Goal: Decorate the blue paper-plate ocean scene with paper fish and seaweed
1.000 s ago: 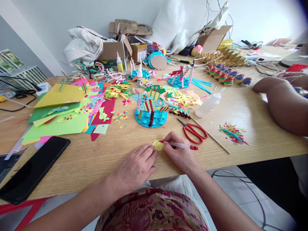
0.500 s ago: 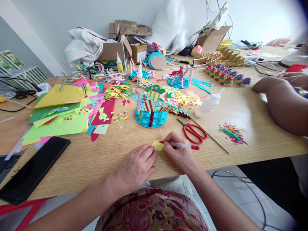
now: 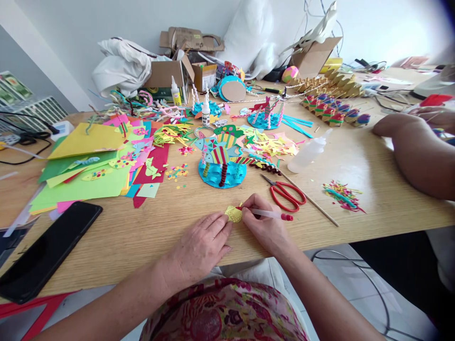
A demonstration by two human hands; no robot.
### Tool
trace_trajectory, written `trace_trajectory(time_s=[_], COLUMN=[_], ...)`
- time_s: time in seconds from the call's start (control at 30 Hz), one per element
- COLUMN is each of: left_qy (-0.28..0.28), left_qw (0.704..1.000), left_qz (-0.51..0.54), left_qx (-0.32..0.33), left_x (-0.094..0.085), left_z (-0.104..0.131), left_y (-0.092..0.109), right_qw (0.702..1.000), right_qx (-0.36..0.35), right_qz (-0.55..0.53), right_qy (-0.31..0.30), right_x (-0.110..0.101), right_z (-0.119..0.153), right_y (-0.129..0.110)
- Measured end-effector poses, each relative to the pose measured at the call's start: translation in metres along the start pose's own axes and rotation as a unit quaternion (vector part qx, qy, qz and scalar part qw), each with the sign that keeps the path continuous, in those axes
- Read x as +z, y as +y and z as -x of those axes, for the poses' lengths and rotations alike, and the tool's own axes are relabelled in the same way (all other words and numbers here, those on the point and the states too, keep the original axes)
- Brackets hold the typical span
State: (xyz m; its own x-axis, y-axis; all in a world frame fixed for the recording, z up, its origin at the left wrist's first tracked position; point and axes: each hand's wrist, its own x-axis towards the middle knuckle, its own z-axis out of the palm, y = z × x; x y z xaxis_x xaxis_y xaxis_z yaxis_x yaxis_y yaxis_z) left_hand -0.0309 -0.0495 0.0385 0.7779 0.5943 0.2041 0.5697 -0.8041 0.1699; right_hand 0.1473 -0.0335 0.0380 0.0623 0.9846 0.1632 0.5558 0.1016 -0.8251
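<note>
A small yellow paper cutout (image 3: 233, 214) with drawn marks lies flat near the table's front edge. My right hand (image 3: 265, 225) is closed round a pen (image 3: 269, 214) with a clear barrel and a red end, its tip at the cutout's upper right. My left hand (image 3: 202, 241) rests flat on the table, fingertips on the cutout's left side. Beyond the hands stands a blue round base (image 3: 222, 177) bearing striped paper fish (image 3: 218, 155) on fuzzy posts. Red-handled scissors (image 3: 287, 195) lie open to the right.
A wooden stick (image 3: 314, 203), a clear bottle (image 3: 307, 154) and a pile of scraps (image 3: 343, 196) lie to the right. Coloured paper sheets (image 3: 85, 177) and a black phone (image 3: 50, 251) are at the left. Another person's arm (image 3: 415, 151) rests at the far right.
The view has shifted very slightly. The pen has tilted a little in my right hand, its red end a touch further left. My left hand stays in place.
</note>
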Motion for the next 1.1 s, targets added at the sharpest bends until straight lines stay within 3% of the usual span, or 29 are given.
trace_trajectory(time_s=[0.37, 0.6, 1.1], left_qy=[0.002, 0.012, 0.003], left_qw=[1.000, 1.000, 1.000], left_qz=[0.000, 0.000, -0.002], left_qx=[0.001, 0.000, 0.000], left_x=[-0.0009, 0.0001, 0.0008], left_z=[-0.0004, -0.0009, -0.0009], left_y=[0.0001, 0.0001, -0.0008], right_qw=[0.998, 0.998, 0.999], right_qx=[0.022, 0.010, 0.004], right_qz=[-0.062, -0.051, -0.031], right_qy=[0.009, -0.030, -0.039], right_x=[-0.0067, -0.0092, -0.0065], right_z=[0.0012, 0.0011, 0.0012], right_y=[-0.0018, -0.0007, 0.0006])
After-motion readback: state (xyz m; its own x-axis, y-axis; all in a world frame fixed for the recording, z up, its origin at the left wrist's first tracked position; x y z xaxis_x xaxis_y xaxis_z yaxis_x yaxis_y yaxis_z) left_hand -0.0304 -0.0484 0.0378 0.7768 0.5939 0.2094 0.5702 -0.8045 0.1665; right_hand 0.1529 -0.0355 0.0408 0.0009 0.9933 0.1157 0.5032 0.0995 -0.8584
